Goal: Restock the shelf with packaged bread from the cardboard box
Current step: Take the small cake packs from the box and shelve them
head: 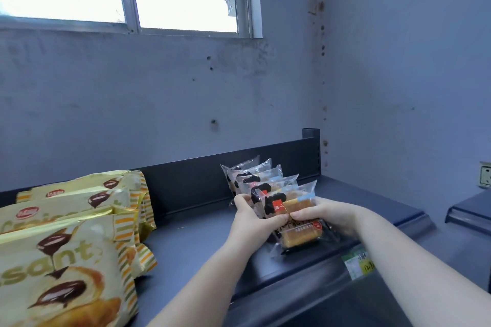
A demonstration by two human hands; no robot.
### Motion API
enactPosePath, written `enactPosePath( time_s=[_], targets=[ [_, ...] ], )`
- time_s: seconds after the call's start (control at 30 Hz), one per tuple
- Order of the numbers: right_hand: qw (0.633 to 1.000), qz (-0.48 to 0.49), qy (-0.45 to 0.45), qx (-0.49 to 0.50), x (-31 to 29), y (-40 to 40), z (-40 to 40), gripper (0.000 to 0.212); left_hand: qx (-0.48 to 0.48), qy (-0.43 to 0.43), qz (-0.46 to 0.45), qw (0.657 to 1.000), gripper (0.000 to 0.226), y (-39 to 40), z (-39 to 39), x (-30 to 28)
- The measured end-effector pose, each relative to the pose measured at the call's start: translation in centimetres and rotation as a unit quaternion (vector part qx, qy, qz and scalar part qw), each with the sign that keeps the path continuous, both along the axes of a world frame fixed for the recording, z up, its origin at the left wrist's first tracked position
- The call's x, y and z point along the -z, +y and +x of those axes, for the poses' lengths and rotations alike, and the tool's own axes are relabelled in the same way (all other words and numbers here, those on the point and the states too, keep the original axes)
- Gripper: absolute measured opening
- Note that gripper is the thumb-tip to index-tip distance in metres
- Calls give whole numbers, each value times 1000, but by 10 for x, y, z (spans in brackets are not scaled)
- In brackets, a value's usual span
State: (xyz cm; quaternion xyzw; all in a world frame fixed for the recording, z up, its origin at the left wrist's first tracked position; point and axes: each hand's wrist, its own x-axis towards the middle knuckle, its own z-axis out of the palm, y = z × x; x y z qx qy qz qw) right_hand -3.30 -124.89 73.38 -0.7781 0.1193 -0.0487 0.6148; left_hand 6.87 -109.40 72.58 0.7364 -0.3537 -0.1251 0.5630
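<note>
A row of several clear-wrapped bread packs [261, 179] with black-and-white print stands leaning on the dark top shelf [196, 241], against its back rail. The front pack [295, 207] shows a golden bread slab and a red label. My left hand [251, 216] grips the row's left side, thumb on the front pack. My right hand [325, 216] grips the front pack's right side, thumb across its face. The cardboard box is not in view.
Several yellow croissant bags [69, 236] fill the shelf's left part. A price tag [358, 264] sits on the front edge below the packs. A shelf upright [310, 151] stands at the back right, the wall behind it. Another shelf [470, 210] lies at far right.
</note>
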Motion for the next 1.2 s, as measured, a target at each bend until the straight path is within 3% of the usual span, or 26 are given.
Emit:
enactPosePath(
  time_s=[0.23,0.3,0.4,0.43,0.5,0.6,0.7,0.77,0.83,0.97,1.07,1.2],
  targets=[
    [1000,-8,-9,-17,4,-1,1,53,1,10,17,1000,67,3,-6,1],
    [1000,-14,-17,-11,5,-4,-1,79,-5,16,16,1000,70,4,-5,0],
    [998,6,-38,45,2,-5,-4,142,-18,16,8,1000,74,4,-5,-1],
    [996,-3,-56,65,-4,-2,-5,151,-29,8,5,1000,77,4,-4,-3],
    [982,-71,-107,135,-21,5,-4,141,-62,-19,-7,998,84,5,-3,-12],
    [925,-217,-188,250,-55,17,3,96,-113,-73,-20,991,76,16,1,-43],
    [876,-357,-223,236,-83,39,19,55,-163,-210,32,964,50,40,9,-84],
    [852,-413,-250,200,-96,66,36,39,-214,-325,90,917,36,65,12,-111],
    [830,-457,-275,164,-109,102,56,31,-279,-409,140,858,31,102,17,-133],
    [795,-497,-339,72,-137,187,91,31,-382,-461,195,777,32,194,24,-164],
    [785,-491,-378,2,-151,258,110,34,-429,-458,236,742,33,263,24,-171],
    [772,-469,-422,-75,-156,355,126,35,-477,-420,252,730,29,353,15,-162]
  ],
)
